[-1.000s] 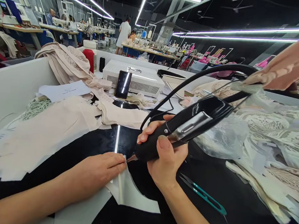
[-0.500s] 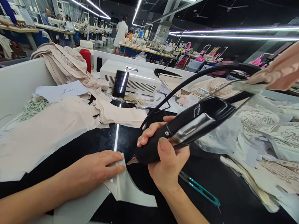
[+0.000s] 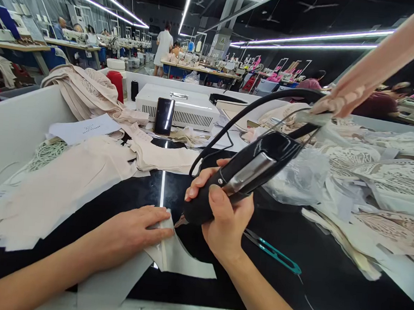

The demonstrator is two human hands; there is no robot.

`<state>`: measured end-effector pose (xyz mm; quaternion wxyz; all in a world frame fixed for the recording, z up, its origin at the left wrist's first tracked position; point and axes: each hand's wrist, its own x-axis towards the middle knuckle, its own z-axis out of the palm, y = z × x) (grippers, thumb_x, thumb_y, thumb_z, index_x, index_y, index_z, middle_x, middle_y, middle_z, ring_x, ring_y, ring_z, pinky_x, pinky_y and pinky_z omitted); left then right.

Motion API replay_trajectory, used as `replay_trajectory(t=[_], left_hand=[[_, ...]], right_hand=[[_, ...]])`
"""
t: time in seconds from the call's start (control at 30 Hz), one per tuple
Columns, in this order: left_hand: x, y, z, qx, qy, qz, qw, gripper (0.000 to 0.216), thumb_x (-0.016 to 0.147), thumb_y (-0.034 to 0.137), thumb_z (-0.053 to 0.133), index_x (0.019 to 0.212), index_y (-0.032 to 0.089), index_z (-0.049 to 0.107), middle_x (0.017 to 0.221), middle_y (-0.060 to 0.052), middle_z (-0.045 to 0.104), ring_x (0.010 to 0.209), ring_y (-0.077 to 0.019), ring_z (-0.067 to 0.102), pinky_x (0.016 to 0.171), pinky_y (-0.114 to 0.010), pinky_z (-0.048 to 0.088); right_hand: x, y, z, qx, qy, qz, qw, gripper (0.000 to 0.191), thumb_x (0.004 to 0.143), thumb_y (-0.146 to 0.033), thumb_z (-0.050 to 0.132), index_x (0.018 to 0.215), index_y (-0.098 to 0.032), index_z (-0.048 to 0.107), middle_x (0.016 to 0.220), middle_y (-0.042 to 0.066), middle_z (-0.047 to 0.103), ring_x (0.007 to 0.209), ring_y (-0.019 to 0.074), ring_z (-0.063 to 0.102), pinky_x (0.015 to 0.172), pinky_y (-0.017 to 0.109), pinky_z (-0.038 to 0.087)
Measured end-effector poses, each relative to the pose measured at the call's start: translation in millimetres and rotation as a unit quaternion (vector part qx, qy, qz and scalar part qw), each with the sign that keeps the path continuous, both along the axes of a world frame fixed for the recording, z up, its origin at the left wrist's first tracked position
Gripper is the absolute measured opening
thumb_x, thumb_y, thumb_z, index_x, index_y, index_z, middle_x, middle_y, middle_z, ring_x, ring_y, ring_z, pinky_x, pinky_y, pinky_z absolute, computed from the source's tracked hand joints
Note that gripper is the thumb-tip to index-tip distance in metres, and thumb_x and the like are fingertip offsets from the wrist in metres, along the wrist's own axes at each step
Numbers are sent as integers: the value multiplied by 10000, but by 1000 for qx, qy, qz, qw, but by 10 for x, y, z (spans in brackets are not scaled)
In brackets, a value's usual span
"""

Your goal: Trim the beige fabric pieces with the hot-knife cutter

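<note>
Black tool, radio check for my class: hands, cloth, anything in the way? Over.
Left hand on pale cloth. Right hand gripping black tool, tip close to cloth's edge. Scissors beside right hand, away from tip.

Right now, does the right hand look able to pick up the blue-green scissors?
Probably not: the right hand grips the black tool. Otherwise the way looks free, as the scissors lie uncovered close beside it.

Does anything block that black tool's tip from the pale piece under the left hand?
Nothing visible: the black tool, in the right hand, has its tip right beside the pale piece; teal snips lie aside.
</note>
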<state>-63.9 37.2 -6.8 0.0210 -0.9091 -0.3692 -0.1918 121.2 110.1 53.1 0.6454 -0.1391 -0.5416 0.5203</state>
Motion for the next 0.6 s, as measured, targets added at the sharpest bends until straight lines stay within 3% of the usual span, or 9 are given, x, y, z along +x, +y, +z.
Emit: replay_trajectory(t=[0.13, 0.4, 0.6], left_hand=[[11, -11, 56, 0, 4, -14, 1000, 457, 967, -42, 379, 1319, 142, 605, 1383, -159, 638, 1308, -289, 613, 1108, -514, 520], [208, -39, 210, -106, -30, -16, 994, 406, 959, -28, 417, 1266, 138, 623, 1152, -107, 678, 1111, -224, 658, 999, -372, 590], [190, -127, 188, -143, -40, -3, 989, 379, 968, -2, 451, 1247, 178, 634, 1197, -91, 651, 1093, -216, 652, 971, -349, 591]], right_hand=[[58, -33, 55, -4, 12, -4, 1000, 346, 868, -358, 797, 1131, -262, 594, 808, -53, 671, 612, 109, 625, 568, 257, 556], [105, -61, 64, -6, 8, -11, 1000, 343, 857, -384, 807, 1096, -267, 591, 792, -60, 668, 601, 106, 618, 564, 250, 552], [93, -116, 38, -10, 14, 8, 1000, 307, 855, -376, 814, 999, -257, 570, 798, -58, 669, 594, 99, 617, 558, 244, 543]])
